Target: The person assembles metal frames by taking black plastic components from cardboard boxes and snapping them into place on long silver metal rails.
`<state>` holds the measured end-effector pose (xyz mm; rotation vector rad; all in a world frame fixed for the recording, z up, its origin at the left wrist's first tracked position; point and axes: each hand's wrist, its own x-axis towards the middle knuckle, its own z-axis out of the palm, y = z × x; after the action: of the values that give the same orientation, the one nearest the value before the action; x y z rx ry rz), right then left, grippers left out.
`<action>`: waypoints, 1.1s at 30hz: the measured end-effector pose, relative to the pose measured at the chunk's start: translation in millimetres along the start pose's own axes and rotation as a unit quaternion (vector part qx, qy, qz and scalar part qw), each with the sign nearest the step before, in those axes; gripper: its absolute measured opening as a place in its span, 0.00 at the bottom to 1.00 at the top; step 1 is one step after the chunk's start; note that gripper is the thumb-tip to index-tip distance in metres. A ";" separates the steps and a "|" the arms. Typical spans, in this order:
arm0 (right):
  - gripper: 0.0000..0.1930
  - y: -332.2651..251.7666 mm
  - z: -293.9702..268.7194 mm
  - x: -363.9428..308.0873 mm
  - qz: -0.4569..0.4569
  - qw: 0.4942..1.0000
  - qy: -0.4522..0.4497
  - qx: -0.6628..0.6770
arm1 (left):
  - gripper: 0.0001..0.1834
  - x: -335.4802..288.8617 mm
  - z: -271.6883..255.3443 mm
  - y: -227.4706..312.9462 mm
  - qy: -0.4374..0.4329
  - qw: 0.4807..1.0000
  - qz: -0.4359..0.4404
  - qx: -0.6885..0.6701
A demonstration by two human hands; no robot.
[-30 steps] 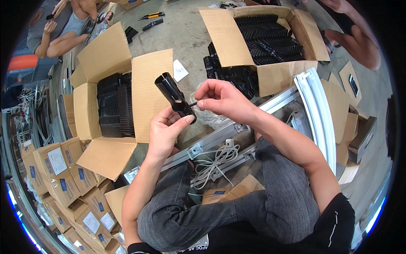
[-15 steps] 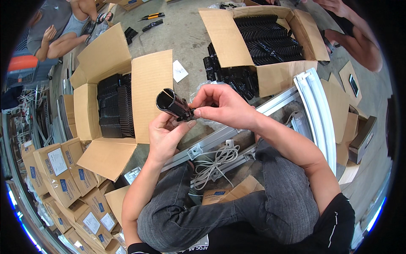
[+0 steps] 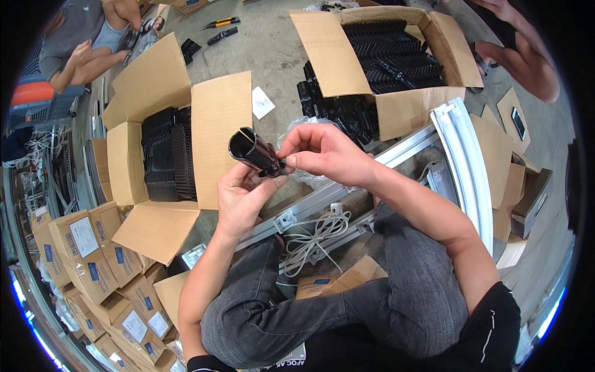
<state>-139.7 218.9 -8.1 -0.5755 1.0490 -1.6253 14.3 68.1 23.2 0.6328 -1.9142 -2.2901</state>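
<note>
A glossy black part, curved like a split tube (image 3: 253, 150), is tilted up in my left hand (image 3: 240, 201), its round end uppermost. The thumb and fingers of that hand wrap its lower end. My right hand (image 3: 328, 152) pinches at the lower right side of the part with thumb and forefinger; whatever small piece may be between those fingertips is hidden. Just beyond my right hand, a heap of similar black parts (image 3: 347, 115) lies on the floor beside clear plastic wrap.
Open cartons of stacked black parts stand at left (image 3: 127, 161) and far right (image 3: 387, 62). White metal rails (image 3: 462, 167) and a coiled white cable (image 3: 316, 239) lie by my legs. Closed boxes (image 3: 83, 245) pile up at lower left. Two other people sit at the far corners.
Hardly anything differs. Both hands stay around the black part, with only a slight shift of the right fingers and of the view.
</note>
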 end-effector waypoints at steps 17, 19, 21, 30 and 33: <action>0.11 -8.6 17.4 -6.4 -0.054 0.956 0.056 -0.282 | 0.22 4.7 -8.7 -5.5 0.065 0.939 0.117 0.318; 0.13 4.3 15.4 -3.4 -0.021 0.969 0.079 -0.234 | 0.18 7.1 -4.2 0.3 0.045 0.860 0.197 0.468; 0.13 14.6 11.9 1.9 -0.003 0.986 0.095 -0.136 | 0.17 5.8 1.6 4.0 0.043 0.862 0.172 0.475; 0.13 15.2 1.8 6.5 0.004 0.996 0.022 -0.084 | 0.21 2.2 1.6 -3.3 -0.020 0.983 -0.098 0.152; 0.15 12.4 -2.4 9.2 -0.001 0.994 -0.003 -0.109 | 0.21 2.8 -7.0 3.7 -0.052 0.971 -0.141 0.188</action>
<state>-138.2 210.5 -21.2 -0.7256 1.2308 -1.5188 13.6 60.0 25.2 0.8900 -2.4836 -2.1574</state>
